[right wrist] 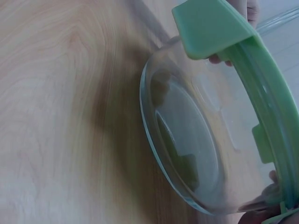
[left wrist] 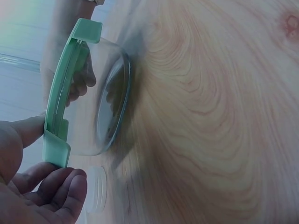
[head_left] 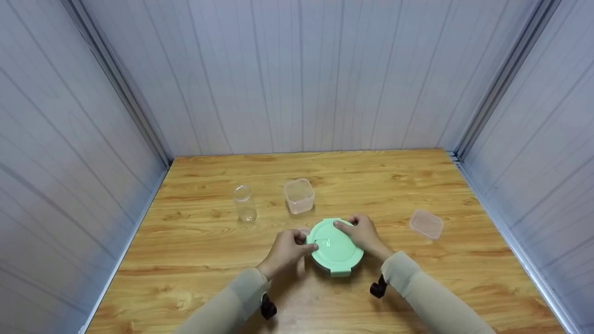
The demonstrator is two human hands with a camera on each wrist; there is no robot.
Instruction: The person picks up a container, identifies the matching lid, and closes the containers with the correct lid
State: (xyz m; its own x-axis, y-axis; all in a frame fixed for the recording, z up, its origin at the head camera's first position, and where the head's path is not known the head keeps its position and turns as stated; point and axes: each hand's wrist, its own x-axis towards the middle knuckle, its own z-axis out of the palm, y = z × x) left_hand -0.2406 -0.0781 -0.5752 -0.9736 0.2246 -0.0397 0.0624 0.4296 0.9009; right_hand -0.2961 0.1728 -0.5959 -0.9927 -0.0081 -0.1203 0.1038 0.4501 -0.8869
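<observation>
A round glass food container (right wrist: pixel 187 126) with a mint-green lid (head_left: pixel 338 248) on top is between both hands, at or just above the table. My left hand (head_left: pixel 287 250) is at the lid's left side, thumb on the rim and curled fingers by a side clip (left wrist: pixel 57 148). At the far right edge, my right hand (head_left: pixel 364 234) grips the lid, thumb on top and fingers below the rim. Another clip (right wrist: pixel 212 30) juts outward in the right wrist view. Beside my left fingers lies a small round clear lid (left wrist: pixel 96 189), mostly hidden in the head view.
Behind the hands stand a clear glass jar (head_left: pixel 245 204) and a square translucent plastic tub (head_left: pixel 299 197). A flat square translucent lid (head_left: pixel 427 224) lies to the right on the wooden table (head_left: pixel 209 278). Panelled walls (head_left: pixel 301 79) enclose the back and sides.
</observation>
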